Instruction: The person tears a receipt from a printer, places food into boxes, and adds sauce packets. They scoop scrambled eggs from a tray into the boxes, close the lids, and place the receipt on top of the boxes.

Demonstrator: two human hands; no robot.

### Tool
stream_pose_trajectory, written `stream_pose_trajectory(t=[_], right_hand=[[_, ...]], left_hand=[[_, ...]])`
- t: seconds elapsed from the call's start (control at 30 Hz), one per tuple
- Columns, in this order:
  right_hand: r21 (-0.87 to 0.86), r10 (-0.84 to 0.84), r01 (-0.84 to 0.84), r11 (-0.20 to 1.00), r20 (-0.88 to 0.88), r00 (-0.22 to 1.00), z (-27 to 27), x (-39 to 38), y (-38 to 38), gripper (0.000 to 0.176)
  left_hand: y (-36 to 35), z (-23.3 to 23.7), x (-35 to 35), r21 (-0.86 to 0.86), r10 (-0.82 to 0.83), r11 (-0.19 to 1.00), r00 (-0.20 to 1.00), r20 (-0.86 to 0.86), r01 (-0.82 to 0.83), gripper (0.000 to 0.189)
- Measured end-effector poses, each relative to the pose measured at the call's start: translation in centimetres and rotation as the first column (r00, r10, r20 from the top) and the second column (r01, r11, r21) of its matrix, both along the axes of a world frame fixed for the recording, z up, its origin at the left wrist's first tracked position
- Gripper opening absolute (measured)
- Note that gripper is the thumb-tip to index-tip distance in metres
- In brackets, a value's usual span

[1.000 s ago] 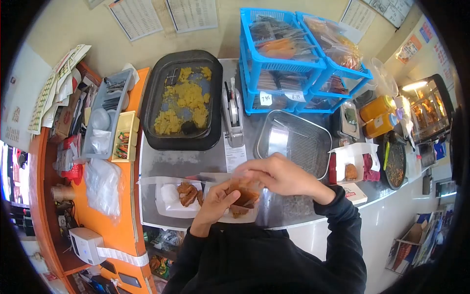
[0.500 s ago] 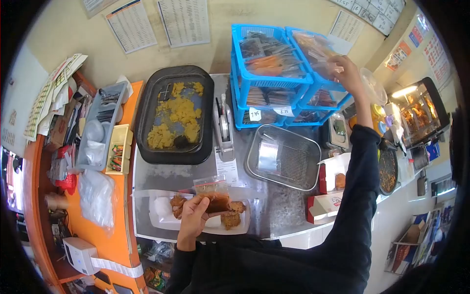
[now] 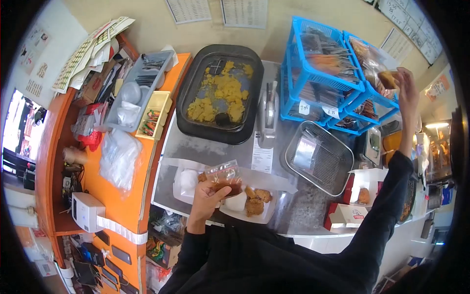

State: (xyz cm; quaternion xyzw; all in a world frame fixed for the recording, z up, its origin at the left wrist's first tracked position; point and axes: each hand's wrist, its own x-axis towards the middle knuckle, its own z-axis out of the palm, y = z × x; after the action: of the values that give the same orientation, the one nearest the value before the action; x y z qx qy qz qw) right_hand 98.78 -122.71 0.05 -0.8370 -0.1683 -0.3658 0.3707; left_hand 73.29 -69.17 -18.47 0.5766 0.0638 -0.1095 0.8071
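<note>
My left hand (image 3: 208, 202) is closed around a small clear zip bag of red-brown sauce (image 3: 230, 188). It hovers over a white paper tray (image 3: 272, 213) with fried chicken pieces (image 3: 254, 207) and white rounded portions, perhaps rice (image 3: 188, 180). Out to the far right, my right hand (image 3: 408, 90) pinches a small packet of yellow-brown sauce (image 3: 388, 80). That packet is just above a blue plastic basket (image 3: 370, 91) filled with clear sauce bags (image 3: 361, 51). Beside it stands another blue basket (image 3: 313, 73) of packed dark and orange sachets.
A black roasting pan (image 3: 183, 100) with yellow food sits at the back. Right of it are a metal sealer (image 3: 269, 115) and a wire-mesh basket (image 3: 289, 161). Red-and-white boxes (image 3: 348, 215) line the front right. An orange counter (image 3: 132, 215) holds plastic bags and a printer (image 3: 85, 211).
My right hand has risen out of the blue basket and now shows a sauce packet in its fingers. The left hand keeps the sauce bag, now held more upright. The view has shifted.
</note>
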Motion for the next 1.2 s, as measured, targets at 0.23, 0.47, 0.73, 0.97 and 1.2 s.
stream_pose_trajectory(t=[0.23, 0.47, 0.73, 0.97, 1.2], right_hand=[[0.065, 0.132, -0.117, 0.991, -0.356, 0.925, 1.9, -13.8, 13.7, 0.018], [0.435, 0.58, -0.394, 0.81, -0.694, 0.426, -7.6, -20.1, 25.8, 0.01], [0.594, 0.623, -0.189, 0.782, -0.753, 0.21, -15.1, -21.2, 30.6, 0.017], [0.156, 0.383, -0.405, 0.901, -0.726, 0.572, -21.3, -22.0, 33.7, 0.012], [-0.155, 0.215, -0.343, 0.927, -0.529, 0.821, -26.9, -26.7, 36.8, 0.025]], left_hand=[[8.3, 0.2, -1.8, 0.066, 0.279, 0.958, 0.96, 0.027, -0.28, 0.028], [11.8, -2.7, -3.6, -0.029, 0.318, 0.948, 0.947, 0.053, -0.317, 0.031], [14.3, -4.5, -1.6, 0.294, 0.185, 0.931, 0.974, 0.13, -0.216, 0.018], [14.1, -4.2, 1.6, 0.682, -0.079, 0.709, 0.942, 0.326, -0.177, 0.023], [12.5, -6.7, 1.1, 0.957, -0.256, 0.201, 0.932, 0.256, -0.207, 0.047]])
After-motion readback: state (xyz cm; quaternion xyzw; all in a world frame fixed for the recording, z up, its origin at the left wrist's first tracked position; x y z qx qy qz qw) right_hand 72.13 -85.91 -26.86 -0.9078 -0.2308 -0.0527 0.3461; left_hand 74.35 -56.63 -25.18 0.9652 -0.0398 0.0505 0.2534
